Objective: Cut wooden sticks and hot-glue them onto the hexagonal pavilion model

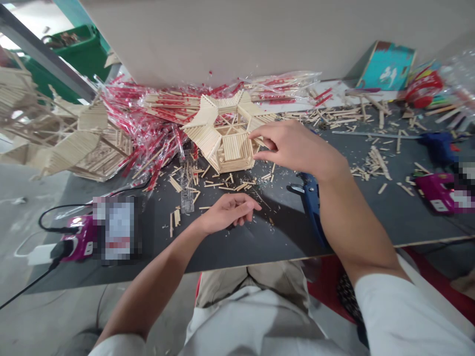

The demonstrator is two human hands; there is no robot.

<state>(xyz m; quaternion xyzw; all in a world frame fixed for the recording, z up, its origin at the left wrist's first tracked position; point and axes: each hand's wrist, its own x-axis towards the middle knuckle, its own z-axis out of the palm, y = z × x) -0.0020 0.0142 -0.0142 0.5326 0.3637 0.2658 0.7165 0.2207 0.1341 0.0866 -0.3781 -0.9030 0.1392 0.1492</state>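
Observation:
A star-shaped model built of pale wooden sticks stands in the middle of the dark table, with an open centre and slatted panels around it. My right hand reaches over its right side. Its thumb and index finger are at the model's right edge, seemingly gripping it; the other fingers are folded under. Nearer to me, my left hand rests low over the tabletop, loosely curled, with no object visible in it. A blue-handled cutting tool lies under my right forearm. Short cut sticks are scattered between my hands and the model.
Larger stick structures stand at the left. Red-and-clear plastic wrappers with stick bundles pile up behind. A clear ruler lies left of centre. Purple power blocks sit at both sides. A blue glue gun lies at right.

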